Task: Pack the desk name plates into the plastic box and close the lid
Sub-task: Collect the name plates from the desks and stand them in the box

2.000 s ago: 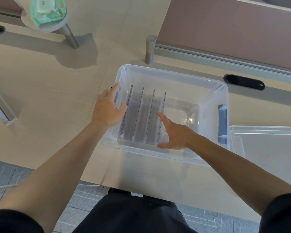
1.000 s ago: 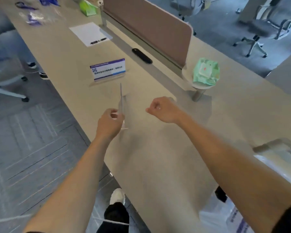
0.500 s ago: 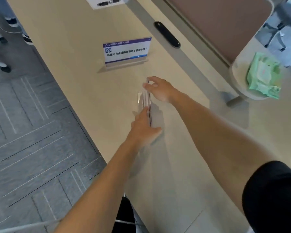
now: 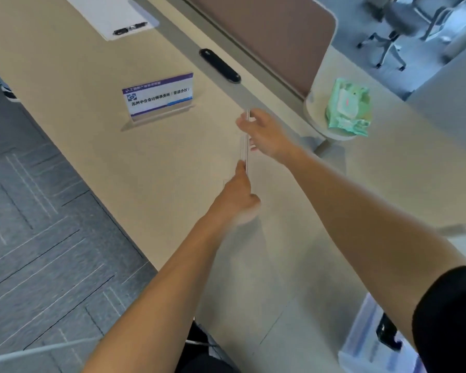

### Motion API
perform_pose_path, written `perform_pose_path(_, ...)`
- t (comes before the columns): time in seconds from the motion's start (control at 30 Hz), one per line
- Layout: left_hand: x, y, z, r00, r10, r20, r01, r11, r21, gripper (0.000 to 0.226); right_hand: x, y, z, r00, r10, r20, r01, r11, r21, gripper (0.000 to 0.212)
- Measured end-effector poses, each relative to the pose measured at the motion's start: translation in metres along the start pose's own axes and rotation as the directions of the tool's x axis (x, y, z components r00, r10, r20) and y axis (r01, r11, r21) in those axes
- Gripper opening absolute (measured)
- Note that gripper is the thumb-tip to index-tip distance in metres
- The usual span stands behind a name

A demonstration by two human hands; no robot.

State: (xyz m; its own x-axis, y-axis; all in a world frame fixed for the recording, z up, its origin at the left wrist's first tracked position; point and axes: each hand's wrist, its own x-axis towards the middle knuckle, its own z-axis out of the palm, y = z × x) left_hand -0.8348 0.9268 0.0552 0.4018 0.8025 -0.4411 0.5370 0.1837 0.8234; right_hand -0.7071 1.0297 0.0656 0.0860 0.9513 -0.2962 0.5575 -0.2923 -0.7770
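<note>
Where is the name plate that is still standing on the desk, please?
In the head view, the standing name plate is on the desk, left of the right hand, short of the black grommet.

I'm looking at an office. I see a long pale desk with a brown divider screen along its middle, a printed name plate standing on it, and a sheet of paper with a pen. Grey carpet tiles cover the floor, and swivel chairs stand beyond.
</note>
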Motion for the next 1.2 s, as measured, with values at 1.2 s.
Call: perform_pose_path(1.2, -0.221, 0.165, 0.395, 0.608, 0.345, 0.715, -0.199, 0.938, -0.283, 0.108, -0.543, 0.226, -0.303, 0.760, 0.309, -0.571, 0.078, 0.830, 0.553, 0.059)
